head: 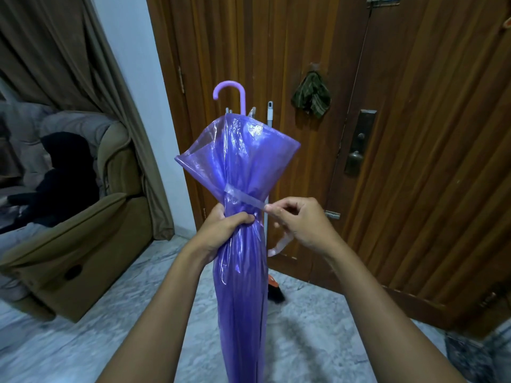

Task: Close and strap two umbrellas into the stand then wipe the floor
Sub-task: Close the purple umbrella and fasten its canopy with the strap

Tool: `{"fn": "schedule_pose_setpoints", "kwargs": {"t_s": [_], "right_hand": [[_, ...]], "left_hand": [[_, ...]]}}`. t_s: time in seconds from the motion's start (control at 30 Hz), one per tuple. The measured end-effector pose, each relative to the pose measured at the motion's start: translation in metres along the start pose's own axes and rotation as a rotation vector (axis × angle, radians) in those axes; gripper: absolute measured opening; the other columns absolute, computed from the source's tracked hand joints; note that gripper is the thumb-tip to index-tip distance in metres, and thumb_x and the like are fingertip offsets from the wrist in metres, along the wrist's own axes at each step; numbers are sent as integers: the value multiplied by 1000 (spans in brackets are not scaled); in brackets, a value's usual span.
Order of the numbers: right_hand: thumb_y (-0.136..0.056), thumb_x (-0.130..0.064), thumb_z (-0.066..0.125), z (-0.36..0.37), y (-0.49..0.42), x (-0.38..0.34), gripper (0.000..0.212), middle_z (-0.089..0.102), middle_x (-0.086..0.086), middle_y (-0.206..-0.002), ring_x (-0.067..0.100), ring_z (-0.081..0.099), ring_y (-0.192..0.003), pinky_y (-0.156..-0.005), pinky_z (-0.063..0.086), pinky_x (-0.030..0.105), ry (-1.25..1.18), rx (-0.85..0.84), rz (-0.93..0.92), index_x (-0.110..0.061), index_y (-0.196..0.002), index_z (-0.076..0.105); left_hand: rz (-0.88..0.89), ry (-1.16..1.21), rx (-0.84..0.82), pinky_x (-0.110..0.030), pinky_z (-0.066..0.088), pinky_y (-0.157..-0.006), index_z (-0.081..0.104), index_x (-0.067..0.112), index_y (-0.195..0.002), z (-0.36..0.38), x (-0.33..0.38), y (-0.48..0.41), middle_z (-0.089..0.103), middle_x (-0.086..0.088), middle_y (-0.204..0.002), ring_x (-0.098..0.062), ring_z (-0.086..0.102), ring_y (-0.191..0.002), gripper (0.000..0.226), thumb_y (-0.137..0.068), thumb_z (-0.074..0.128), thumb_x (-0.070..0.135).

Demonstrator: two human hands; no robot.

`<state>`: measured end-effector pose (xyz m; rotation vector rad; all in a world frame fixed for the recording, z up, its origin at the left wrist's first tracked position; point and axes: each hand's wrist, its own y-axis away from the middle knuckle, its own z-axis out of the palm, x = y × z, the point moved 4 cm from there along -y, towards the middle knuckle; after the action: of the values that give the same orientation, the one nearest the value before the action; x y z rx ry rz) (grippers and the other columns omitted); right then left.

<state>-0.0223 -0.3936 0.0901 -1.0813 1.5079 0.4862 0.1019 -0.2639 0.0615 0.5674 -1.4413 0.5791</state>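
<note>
A translucent purple umbrella (240, 272) stands upright in the middle of the view, folded, with its curved purple handle (231, 92) at the top. Above the grip its canopy flares out loosely. My left hand (225, 225) is wrapped around the gathered canopy. My right hand (300, 219) pinches the end of the umbrella's strap (244, 199), which runs across the front of the canopy. A pale pink curved handle (280, 246) shows behind the umbrella below my right hand; what it belongs to is hidden. No stand is visible.
A wooden double door (401, 161) fills the back, with a lock plate (359, 142) and a green cloth (312, 96) hanging on it. Grey pole tops (269, 110) lean there. An orange-and-black brush (275, 293) lies on the marble floor (318, 327). A brown armchair (83, 230) stands left.
</note>
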Motion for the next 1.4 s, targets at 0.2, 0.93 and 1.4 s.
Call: {"fn": "schedule_pose_setpoints", "kwargs": {"t_s": [0.2,0.93,1.4], "right_hand": [[-87,-35,71,-5,-7,1,8,73,-21,-74,-12,64,-74,-68,46,8,107,8,-40,-31,-81,74],[-94,-27,64,27,1,19,28,73,3,-79,6,68,-66,-59,52,17,-384,204,106,0,-96,69],[-86,-27,75,25,8,16,16,71,-1,-72,9,62,-67,-68,53,32,-130,322,13,-18,-74,69]], "left_hand": [[-47,124,-62,-44,57,-77,58,4,-119,-3,3,6,68,-19,-97,-31,68,-81,73,-52,80,23],[156,-271,234,-31,54,-91,20,33,-117,-6,10,3,59,-8,-125,-17,66,-106,90,-56,74,72],[177,-301,-110,-33,55,-91,58,23,-124,17,14,15,68,2,-117,-12,67,-106,45,-81,73,27]]}}
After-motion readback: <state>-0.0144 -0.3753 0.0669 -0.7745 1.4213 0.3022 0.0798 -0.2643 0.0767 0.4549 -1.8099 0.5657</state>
